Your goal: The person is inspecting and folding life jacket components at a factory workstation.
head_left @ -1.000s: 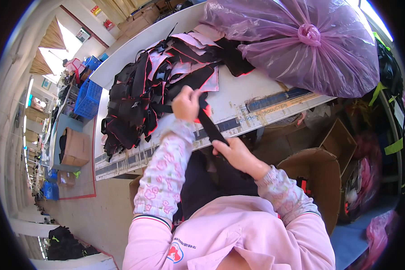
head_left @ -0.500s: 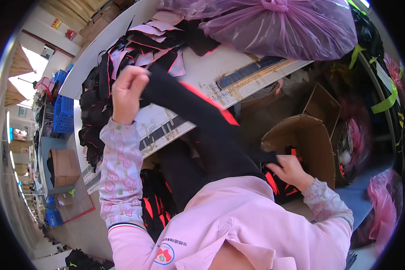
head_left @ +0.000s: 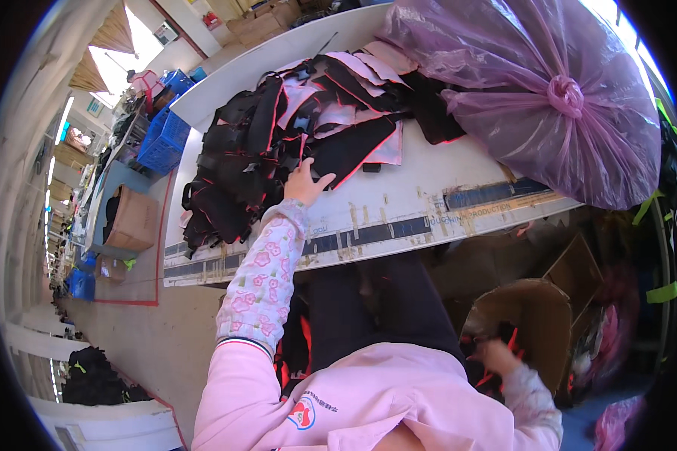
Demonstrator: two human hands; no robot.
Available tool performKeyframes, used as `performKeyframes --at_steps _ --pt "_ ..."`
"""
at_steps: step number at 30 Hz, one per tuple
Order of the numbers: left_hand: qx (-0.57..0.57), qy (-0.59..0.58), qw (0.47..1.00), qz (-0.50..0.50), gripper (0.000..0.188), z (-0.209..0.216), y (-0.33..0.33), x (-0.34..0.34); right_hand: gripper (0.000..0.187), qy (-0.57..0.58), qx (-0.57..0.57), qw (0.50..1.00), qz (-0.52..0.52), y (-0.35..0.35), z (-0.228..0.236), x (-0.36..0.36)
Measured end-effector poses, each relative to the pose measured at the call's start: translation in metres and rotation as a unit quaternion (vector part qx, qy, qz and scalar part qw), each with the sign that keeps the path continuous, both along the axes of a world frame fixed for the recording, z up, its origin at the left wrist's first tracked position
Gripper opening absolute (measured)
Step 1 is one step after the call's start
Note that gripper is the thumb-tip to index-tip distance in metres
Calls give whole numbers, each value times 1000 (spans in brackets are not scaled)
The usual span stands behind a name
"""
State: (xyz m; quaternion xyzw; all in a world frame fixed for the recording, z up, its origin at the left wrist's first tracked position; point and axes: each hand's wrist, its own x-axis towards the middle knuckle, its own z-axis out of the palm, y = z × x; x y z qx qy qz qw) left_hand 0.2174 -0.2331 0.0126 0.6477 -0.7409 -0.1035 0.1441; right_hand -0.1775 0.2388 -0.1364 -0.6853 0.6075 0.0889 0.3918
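On the white table lies a heap of black fabric pieces (head_left: 241,143) with red edging, some showing a pale pink side. My left hand (head_left: 307,184) reaches to the near side of this heap, thumb and fingers apart, fingertips at a black piece with a red edge (head_left: 361,146). Whether it touches the piece is hard to see. Low at my right side, my right hand (head_left: 496,357) is smeared by motion beside black-and-red pieces (head_left: 508,338) in front of a cardboard box. What its fingers do cannot be made out.
A large tied purple plastic bag (head_left: 534,113) covers the table's right end. Below stands an open cardboard box (head_left: 526,308). The worn table edge (head_left: 384,237) runs just before my legs. Blue crates (head_left: 162,139) and a brown carton (head_left: 132,218) stand off to the left.
The black strip with a red edge that stretched between my hands is no longer in them. My left hand has gone forward to the heap; my right hand has dropped lower by the box.
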Motion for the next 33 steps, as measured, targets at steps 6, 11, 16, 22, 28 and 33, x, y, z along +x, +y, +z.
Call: performKeyframes --at_steps 6,11,16,22,28,33 --pt "-82 138 986 54 76 -70 -41 -10 22 -160 -238 928 -236 -164 65 -20" --pt "-4 353 921 166 45 -117 -90 31 50 -95 4 822 -561 -149 -65 -67" --pt "165 426 864 210 37 -66 -35 0 68 -308 150 595 -727 -143 -129 -38" --pt "267 473 830 128 30 -60 -23 -27 48 200 37 957 -206 -161 -232 -32" --pt "313 572 748 122 22 -43 52 -50 36 -10 -60 816 -574 -213 -161 63" --pt "379 659 637 128 22 -45 102 -88 43 -32 -121 821 -556 -230 -120 70"
